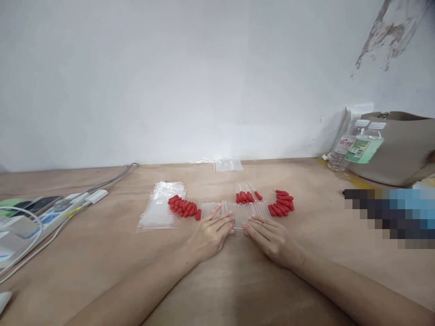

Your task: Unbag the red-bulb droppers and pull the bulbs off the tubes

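A row of clear thin tubes (239, 213) lies side by side on the table in front of me. My left hand (212, 234) rests on the left part of the row, its fingers stretched out over the tubes. On the right part lies my right hand (271, 236), fingers extended and flat. Red rubber bulbs form one curved group (183, 206) left of the tubes and another group (282, 203) to the right. Just beyond the row, several droppers (245, 196), clear tubes with red bulbs on their near ends, lie together. My hands partly cover the tubes.
A stack of clear plastic bags (157, 209) lies left of the red bulbs. Another small bag (229, 165) is by the wall. A power strip (50, 222) with cables and phones occupies the left. Two bottles (365, 147) and a grey-beige bag (404, 149) stand at the right.
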### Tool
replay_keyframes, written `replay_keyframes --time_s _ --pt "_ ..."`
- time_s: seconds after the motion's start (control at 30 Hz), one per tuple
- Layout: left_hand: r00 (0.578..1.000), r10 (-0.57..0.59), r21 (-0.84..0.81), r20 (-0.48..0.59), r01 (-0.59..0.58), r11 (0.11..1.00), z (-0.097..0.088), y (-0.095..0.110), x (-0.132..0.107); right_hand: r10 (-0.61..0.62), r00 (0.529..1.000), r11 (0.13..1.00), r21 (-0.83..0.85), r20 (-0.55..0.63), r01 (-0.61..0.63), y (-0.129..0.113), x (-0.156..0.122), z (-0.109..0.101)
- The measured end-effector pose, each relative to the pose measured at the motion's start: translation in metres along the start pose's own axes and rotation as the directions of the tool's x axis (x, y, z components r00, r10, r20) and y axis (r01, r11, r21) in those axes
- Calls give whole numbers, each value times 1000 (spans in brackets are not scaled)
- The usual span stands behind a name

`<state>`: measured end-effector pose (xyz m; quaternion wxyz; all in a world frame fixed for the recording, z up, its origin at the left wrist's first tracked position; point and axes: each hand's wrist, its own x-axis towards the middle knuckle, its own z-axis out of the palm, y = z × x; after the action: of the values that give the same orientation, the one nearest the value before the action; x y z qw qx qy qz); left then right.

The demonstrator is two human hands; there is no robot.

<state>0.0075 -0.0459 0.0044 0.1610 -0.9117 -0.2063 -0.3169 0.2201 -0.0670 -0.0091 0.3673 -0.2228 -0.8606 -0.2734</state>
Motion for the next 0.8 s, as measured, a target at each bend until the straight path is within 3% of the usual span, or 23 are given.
replay_keyframes --time_s 0.13,0.2,0.27,0.3,0.33,0.43,0.57,0.63,0.7,0.8 --pt "999 -36 -29 9 36 999 -3 -3 -3 -49 999 999 13 -24 49 6 -1 -8" --pt "996 -93 -25 -12 93 995 -6 -8 -5 -13 999 1000 21 -36 14 14 -5 -11" --pt "982 -181 -5 -56 181 984 -7 -15 -7 145 989 989 11 -37 -144 25 -8 -15" --pt "972 -225 4 -71 226 974 -7 -18 -7 273 961 962 0 -34 -273 32 -9 -17" --pt "963 -259 11 -79 260 965 -5 -21 -7 413 910 910 -10 -37 -413 41 -9 -19" --pt "952 -292 17 -88 295 955 2 -23 -3 737 676 676 43 -24 -735 73 -9 -23" --pt "965 -249 3 -83 251 968 12 -20 5 925 379 375 93 35 -922 120 -20 -28" --pt "971 -232 -3 -63 232 973 15 -17 8 965 245 224 187 96 -956 136 -27 -29" --pt "975 -216 -1 -47 216 976 15 -14 11 971 153 92 302 185 -949 143 -32 -30" --pt "986 -169 -14 6 169 985 14 -10 13 954 97 -26 400 285 -916 143 -34 -28"
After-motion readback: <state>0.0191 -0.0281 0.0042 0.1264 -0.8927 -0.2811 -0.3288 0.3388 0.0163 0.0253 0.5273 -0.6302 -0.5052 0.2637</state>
